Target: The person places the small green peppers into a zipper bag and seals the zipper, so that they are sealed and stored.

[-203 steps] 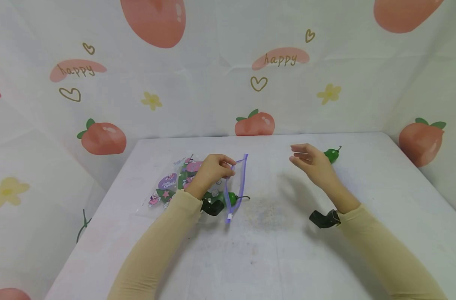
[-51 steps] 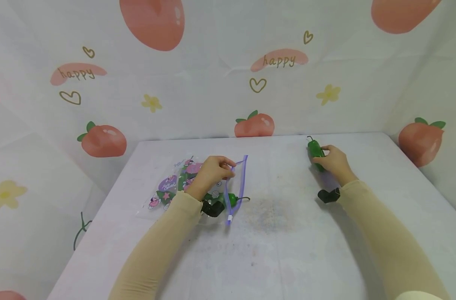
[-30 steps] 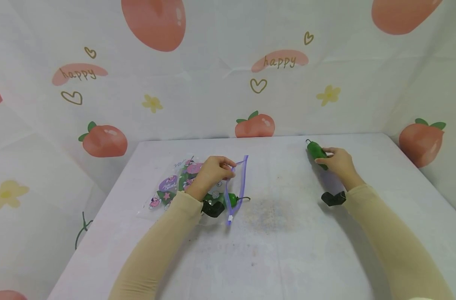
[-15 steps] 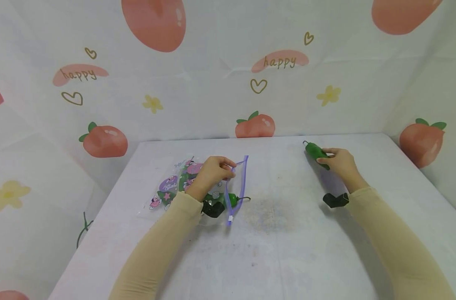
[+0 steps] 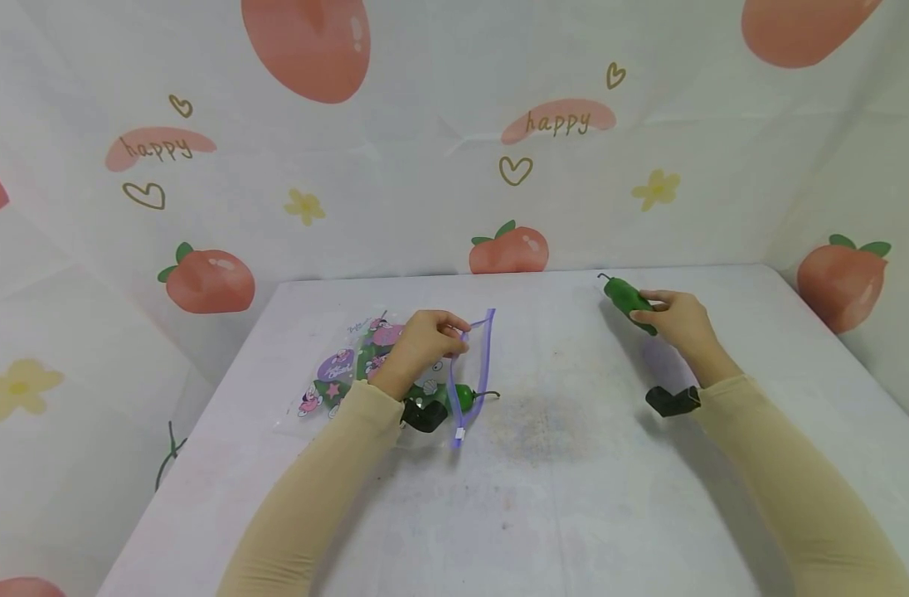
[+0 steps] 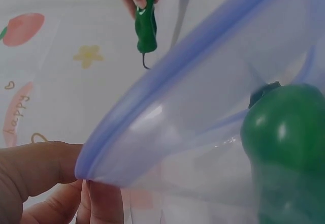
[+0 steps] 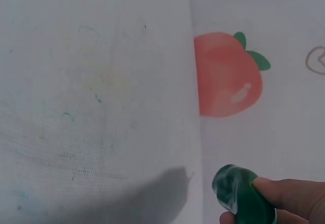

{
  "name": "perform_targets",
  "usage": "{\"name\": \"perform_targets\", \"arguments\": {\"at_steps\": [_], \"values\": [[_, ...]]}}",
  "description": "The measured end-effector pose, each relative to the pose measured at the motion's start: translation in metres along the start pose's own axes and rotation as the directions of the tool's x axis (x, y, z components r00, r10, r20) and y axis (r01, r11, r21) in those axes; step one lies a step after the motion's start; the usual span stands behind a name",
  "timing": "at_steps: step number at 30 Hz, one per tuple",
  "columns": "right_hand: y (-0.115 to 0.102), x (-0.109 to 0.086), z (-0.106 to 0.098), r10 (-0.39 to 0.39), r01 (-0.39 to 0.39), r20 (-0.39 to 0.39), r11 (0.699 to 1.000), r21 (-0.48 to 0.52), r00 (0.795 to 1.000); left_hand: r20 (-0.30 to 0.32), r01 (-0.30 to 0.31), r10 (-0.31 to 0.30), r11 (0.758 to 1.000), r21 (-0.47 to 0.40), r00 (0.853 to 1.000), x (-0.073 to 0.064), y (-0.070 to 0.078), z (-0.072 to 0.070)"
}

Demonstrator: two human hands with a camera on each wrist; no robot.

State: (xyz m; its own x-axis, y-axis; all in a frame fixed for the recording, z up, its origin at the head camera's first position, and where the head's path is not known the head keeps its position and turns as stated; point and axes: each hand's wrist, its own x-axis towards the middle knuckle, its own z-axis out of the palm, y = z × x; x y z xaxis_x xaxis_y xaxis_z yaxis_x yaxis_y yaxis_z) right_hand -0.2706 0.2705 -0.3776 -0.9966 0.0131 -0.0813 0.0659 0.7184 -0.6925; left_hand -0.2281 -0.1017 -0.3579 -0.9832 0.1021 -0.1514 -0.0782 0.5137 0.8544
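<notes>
My left hand (image 5: 425, 344) pinches the rim of a clear zip bag (image 5: 488, 352) with a purple edge, holding its mouth apart. The bag carries cartoon prints and lies on the table with green items inside. One green pepper (image 5: 464, 398) is in the mouth, its stem poking out to the right. The left wrist view shows this pepper (image 6: 284, 137) close up through the film. Off to the right, my right hand (image 5: 678, 322) grips another green pepper (image 5: 623, 298) between thumb and fingers, raised over the table with its stem pointing left and away.
A white table (image 5: 544, 514) with faint smudges lies under both hands. Behind it hangs a printed fabric backdrop (image 5: 417, 166). A dark green string (image 5: 172, 452) hangs at the table's left edge. Black wrist mounts (image 5: 673, 401) sit below each hand.
Several seconds ago my right hand was empty beside the pepper; now it holds it. Lately the pepper has swung its stem end leftward and risen slightly. My left hand and the bag stay put.
</notes>
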Motion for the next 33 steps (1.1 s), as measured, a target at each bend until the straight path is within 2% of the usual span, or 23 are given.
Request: {"name": "perform_targets", "arguments": {"at_steps": [33], "values": [[-0.041, -0.037, 0.004, -0.143, 0.143, -0.011, 0.990, 0.020, 0.990, -0.010, 0.027, -0.027, 1.000, 0.015, 1.000, -0.002, 0.002, -0.001]]}}
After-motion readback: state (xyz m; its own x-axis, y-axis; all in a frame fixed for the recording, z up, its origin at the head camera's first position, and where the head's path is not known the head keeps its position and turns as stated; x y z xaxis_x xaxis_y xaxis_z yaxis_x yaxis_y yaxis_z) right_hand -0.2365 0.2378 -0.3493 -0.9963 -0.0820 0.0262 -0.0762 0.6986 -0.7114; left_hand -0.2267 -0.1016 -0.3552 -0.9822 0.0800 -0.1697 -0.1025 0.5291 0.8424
